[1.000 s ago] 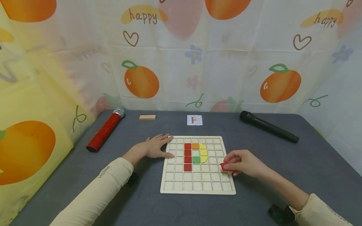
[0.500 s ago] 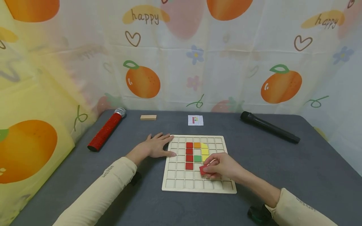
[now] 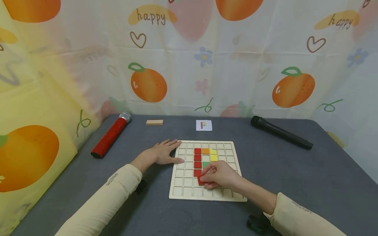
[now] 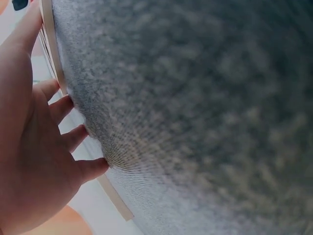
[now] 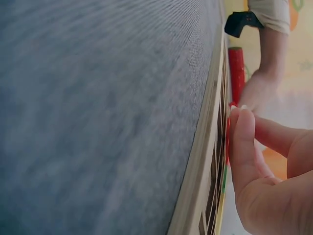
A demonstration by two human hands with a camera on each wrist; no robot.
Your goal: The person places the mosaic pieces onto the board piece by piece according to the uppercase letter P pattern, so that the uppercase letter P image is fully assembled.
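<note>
A pale wooden grid board point(image 3: 180, 191) lies at the middle of the table. In it sit a column of red square tiles point(image 3: 197, 157), an orange tile point(image 3: 205, 151), yellow tiles point(image 3: 214, 157) and a green tile point(image 3: 205, 165), partly covered by the right hand. My right hand point(image 3: 220, 175) pinches a red tile point(image 3: 200, 180) between thumb and fingers, close over the board just below the red column. With fingers spread, my left hand point(image 3: 162, 154) rests at the board's upper left edge, its thumb on the border. In the left wrist view, the left hand's fingertips point(image 4: 100, 166) touch the table.
Behind the board lies a small card point(image 3: 204, 125) printed with a coloured grid pattern. A wooden block point(image 3: 154, 122) is left of it. A red microphone point(image 3: 110, 136) lies at the far left, a black microphone point(image 3: 282, 132) at the far right. A printed curtain point(image 3: 183, 65) hangs behind the table.
My right hand has carried the red tile leftward from the board's right edge to just below the red column. The left hand has stayed at the board's edge.
</note>
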